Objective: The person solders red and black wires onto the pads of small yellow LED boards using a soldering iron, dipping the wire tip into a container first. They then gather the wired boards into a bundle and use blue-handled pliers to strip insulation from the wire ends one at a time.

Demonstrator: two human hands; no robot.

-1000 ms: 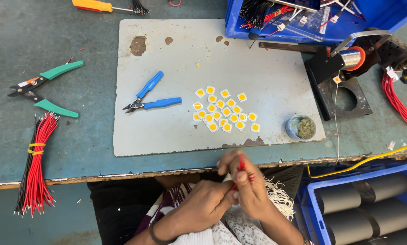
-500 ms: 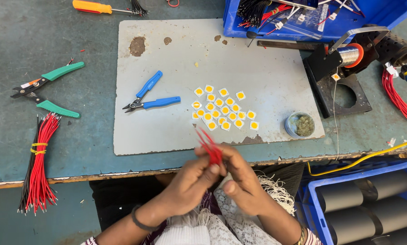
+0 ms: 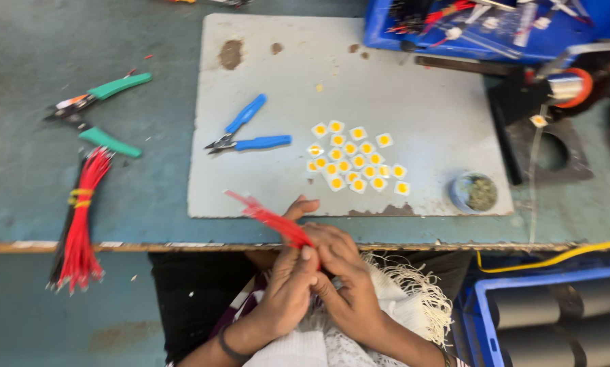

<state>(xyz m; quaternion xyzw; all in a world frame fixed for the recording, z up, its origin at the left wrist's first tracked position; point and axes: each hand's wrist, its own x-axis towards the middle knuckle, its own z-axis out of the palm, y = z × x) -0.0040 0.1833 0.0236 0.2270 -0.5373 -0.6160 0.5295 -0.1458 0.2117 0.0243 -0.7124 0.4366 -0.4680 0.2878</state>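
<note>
Head view, looking down over the near edge of the teal bench: both hands are pinched together just below that edge, over the lap, the left hand and right hand closed around one end of a small bunch of thin red wires whose free ends slant up and left across the bench edge onto the near-left corner of the pale grey rectangular mat. By my reading the step in hand is sorting or gathering these wire ends between the fingertips — fine work, so any further move would call for a steady pinch and little travel. On the mat, a cluster of small white square chips with yellow centres lies near the middle, blue-handled cutters just to its left, and a small round tin of dull flux-like paste sits at the near-right corner. Off the mat toward the left edge lie green-handled pliers and a tied bundle of red and black wires that overhangs the near edge. Open room — the mat's near-left part and the strip between mat and bundle; the far-right corner is crowded by a blue plastic bin.
</note>
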